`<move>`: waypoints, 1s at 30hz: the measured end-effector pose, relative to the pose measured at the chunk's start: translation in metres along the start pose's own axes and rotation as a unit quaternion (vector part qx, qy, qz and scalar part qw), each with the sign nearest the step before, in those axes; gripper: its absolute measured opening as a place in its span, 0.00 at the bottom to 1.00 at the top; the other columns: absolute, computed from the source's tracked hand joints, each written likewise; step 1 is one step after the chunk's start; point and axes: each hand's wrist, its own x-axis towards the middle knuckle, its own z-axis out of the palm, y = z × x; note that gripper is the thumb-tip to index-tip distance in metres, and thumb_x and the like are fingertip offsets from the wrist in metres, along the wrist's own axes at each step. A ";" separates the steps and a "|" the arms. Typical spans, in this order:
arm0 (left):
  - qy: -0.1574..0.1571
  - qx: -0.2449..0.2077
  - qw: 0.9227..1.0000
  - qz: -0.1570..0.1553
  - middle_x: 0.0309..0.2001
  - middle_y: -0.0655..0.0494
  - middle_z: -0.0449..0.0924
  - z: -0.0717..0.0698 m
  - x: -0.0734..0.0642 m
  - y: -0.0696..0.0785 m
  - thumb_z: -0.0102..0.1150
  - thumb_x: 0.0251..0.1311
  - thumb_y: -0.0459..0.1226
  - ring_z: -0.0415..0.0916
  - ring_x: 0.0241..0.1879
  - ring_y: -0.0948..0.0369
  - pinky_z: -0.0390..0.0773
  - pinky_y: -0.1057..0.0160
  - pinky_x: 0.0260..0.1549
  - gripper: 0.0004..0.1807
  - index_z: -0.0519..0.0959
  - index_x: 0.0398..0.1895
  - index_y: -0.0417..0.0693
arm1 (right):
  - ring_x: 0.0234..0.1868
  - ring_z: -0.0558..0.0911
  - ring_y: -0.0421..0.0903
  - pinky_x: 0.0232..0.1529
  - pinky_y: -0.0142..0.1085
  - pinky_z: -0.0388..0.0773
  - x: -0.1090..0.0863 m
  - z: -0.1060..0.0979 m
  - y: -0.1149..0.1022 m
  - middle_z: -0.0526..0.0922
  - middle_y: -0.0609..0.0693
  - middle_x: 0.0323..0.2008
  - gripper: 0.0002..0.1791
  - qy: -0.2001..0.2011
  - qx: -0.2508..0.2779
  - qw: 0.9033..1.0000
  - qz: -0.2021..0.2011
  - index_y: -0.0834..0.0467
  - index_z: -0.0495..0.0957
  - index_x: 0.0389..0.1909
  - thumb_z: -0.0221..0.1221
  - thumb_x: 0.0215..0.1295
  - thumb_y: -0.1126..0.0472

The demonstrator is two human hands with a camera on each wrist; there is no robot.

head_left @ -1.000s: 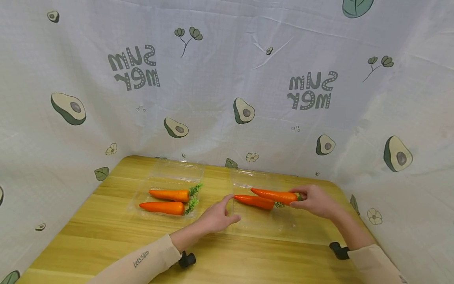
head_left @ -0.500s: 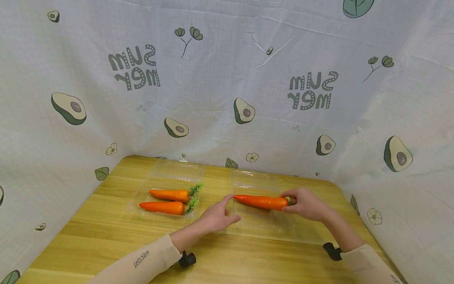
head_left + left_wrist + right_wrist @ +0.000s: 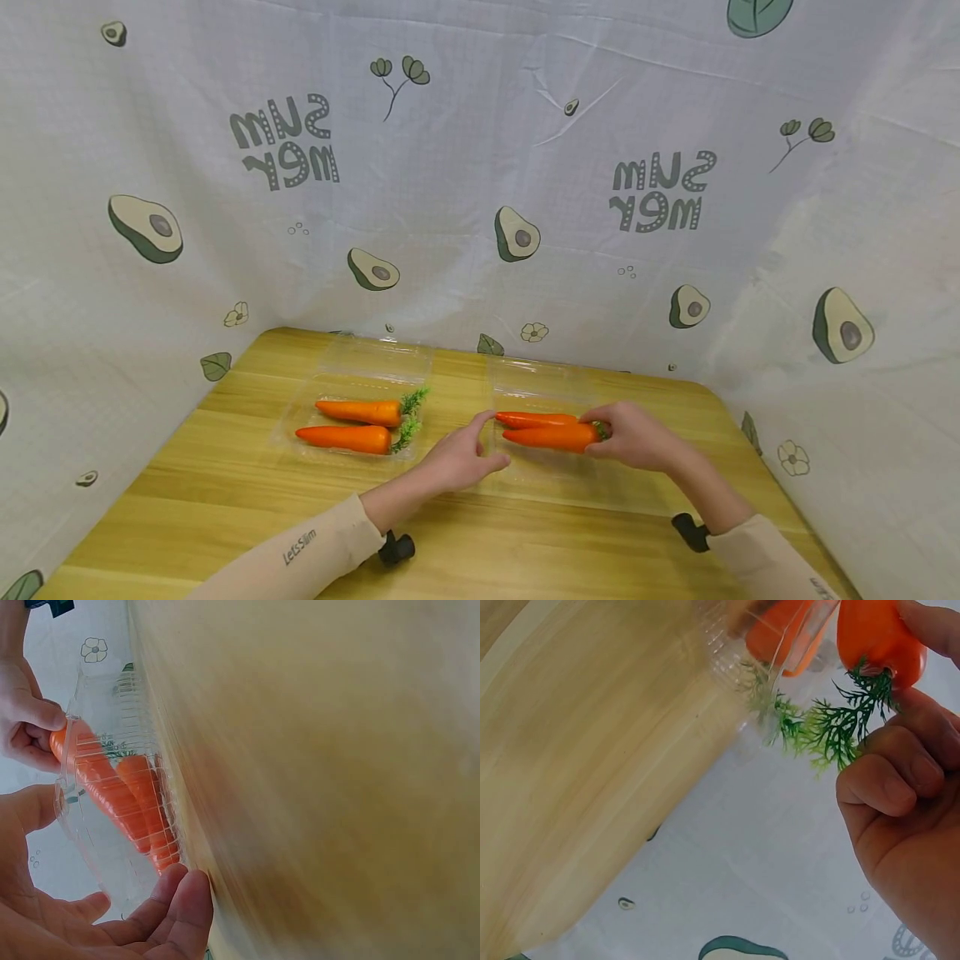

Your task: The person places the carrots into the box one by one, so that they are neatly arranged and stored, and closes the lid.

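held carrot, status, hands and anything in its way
Right hand grips carrot by its thick end. Left hand at left edge of clear container. Second carrot inside, beside the held one.

A wooden table (image 3: 525,546) lies under the left hand (image 3: 456,460) and right hand (image 3: 636,435), while a pale cloth (image 3: 465,158) printed with avocados (image 3: 517,235), flowers (image 3: 535,332), leaves (image 3: 216,367) and mirrored lettering (image 3: 288,163) hangs beyond them and to either side

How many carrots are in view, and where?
4. Left clear container: a far carrot and a near carrot. Right clear container: a loose carrot inside, and alongside, a held carrot gripped by the right hand. None seems hidden.
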 end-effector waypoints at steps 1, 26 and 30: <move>0.000 0.000 1.000 -0.001 0.32 0.55 0.75 0.000 0.000 0.000 0.65 0.63 0.52 0.69 0.26 0.59 0.68 0.59 0.24 0.45 0.57 0.79 0.54 | 0.26 0.69 0.41 0.28 0.32 0.65 0.001 0.001 -0.001 0.78 0.45 0.28 0.19 -0.002 -0.001 1.000 0.000 0.61 0.85 0.49 0.71 0.55 0.60; 0.002 -0.001 1.000 -0.008 0.33 0.57 0.75 0.002 0.002 -0.003 0.64 0.63 0.55 0.70 0.26 0.60 0.69 0.60 0.23 0.45 0.56 0.79 0.58 | 0.28 0.71 0.42 0.33 0.38 0.68 0.010 0.027 -0.012 0.78 0.44 0.28 0.13 -0.039 -0.084 0.995 0.026 0.57 0.87 0.41 0.71 0.52 0.63; 0.001 -0.003 1.000 -0.007 0.33 0.57 0.75 0.002 0.002 -0.003 0.64 0.63 0.55 0.69 0.26 0.60 0.69 0.60 0.23 0.45 0.56 0.79 0.58 | 0.29 0.71 0.43 0.33 0.40 0.69 0.011 0.031 -0.011 0.79 0.44 0.30 0.13 -0.041 -0.098 0.994 0.030 0.58 0.87 0.39 0.72 0.51 0.63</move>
